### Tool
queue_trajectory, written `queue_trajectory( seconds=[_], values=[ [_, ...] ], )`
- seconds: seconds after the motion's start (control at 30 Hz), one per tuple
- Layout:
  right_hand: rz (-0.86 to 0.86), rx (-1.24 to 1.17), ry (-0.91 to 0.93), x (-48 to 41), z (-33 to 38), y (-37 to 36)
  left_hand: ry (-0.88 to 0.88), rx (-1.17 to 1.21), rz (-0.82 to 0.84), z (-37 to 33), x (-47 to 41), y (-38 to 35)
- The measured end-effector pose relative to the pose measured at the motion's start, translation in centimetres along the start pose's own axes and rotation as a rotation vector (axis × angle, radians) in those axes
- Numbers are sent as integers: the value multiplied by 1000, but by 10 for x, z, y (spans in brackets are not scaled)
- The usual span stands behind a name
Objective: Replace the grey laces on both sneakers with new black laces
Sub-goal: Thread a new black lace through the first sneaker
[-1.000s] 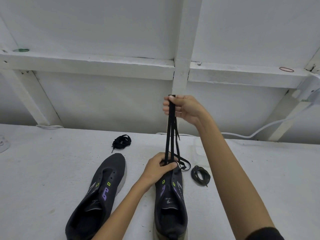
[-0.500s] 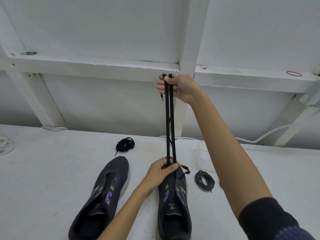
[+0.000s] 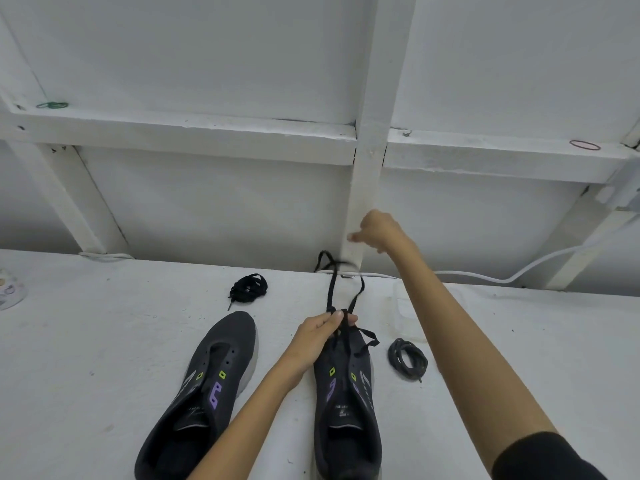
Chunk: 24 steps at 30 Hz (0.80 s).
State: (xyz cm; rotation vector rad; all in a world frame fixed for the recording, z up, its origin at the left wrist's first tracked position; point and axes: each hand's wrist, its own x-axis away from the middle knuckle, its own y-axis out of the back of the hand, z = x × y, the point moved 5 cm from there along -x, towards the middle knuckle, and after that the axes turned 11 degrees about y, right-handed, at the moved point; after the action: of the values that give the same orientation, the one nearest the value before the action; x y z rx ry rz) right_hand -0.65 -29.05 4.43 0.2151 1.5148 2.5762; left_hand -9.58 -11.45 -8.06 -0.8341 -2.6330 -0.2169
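Note:
Two dark grey sneakers lie on the white table, toes pointing away from me: the left sneaker [image 3: 214, 375] has bare eyelets, and the right sneaker [image 3: 349, 410] has a black lace [image 3: 331, 289] coming out at its toe end. My left hand [image 3: 320, 337] pinches both strands of this lace just above the shoe's toe. The strands rise slack and blurred above it. Higher up, my right hand [image 3: 377, 233] hangs in the air with loosely curled fingers and holds nothing.
A bundled black lace [image 3: 247, 289] lies behind the left sneaker. A coiled grey lace [image 3: 407, 356] sits right of the right sneaker. A white cable [image 3: 519, 273] runs along the table's back edge below a white wall frame. A small object [image 3: 8, 289] stands at the far left.
My right hand held the lace ends taut high above the shoe, then let them go and dropped lower. The strands now fall slack. My left hand stays pinched at the toe.

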Motion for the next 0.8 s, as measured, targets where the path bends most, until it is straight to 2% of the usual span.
queue_trajectory(
  seconds=[0.07, 0.17, 0.23, 0.27, 0.33, 0.5, 0.63, 0.7, 0.8],
  values=[
    [43, -61, 58, 20, 1, -8, 13, 10, 12, 0, -1, 0],
    [313, -189, 110, 57, 8, -33, 42, 17, 27, -3, -3, 0],
    [469, -143, 89, 76, 5, -53, 84, 10, 37, -4, -2, -1],
    [488, -117, 86, 81, 1, -60, 102, -3, 31, -4, -1, -1],
    [451, -131, 110, 86, -2, -68, 120, -40, 6, -1, -2, 0],
    [244, -442, 193, 88, 2, -69, 56, -66, 55, 2, -2, 2],
    [215, -579, 209, 89, 16, -68, -47, -274, 56, 5, -4, 0],
    [197, -654, 222, 88, 24, -60, -79, -305, 52, 5, -5, 0],
    [74, -822, 235, 78, 33, -32, -98, -283, 38, 7, -4, 1]
  ],
)
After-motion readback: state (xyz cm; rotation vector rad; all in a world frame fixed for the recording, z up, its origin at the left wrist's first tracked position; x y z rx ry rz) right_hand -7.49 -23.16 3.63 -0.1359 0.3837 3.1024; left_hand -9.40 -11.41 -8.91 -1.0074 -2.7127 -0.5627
